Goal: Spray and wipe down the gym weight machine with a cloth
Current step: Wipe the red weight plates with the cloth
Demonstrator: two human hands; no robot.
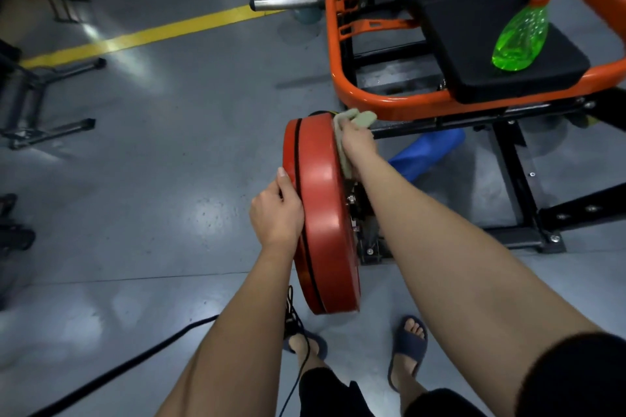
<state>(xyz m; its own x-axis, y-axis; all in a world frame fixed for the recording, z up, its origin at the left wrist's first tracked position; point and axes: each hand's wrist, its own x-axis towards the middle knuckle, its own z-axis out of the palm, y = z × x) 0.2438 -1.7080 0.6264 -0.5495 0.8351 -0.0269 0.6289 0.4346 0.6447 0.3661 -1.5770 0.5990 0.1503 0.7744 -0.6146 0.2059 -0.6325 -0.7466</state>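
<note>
The red weight plate (321, 213) stands on edge at the machine's near side, just below the orange frame (389, 101). My right hand (357, 142) has its fingers clamped on the cloth (355, 118), pressed to the plate's inner face near the top. My left hand (276, 213) curls its fingers round the outer rim to brace the plate. I judge firm, overlapping strokes from rim toward hub to work best. The spray bottle (521, 37) stands on the seat pad (474, 54), well apart.
</note>
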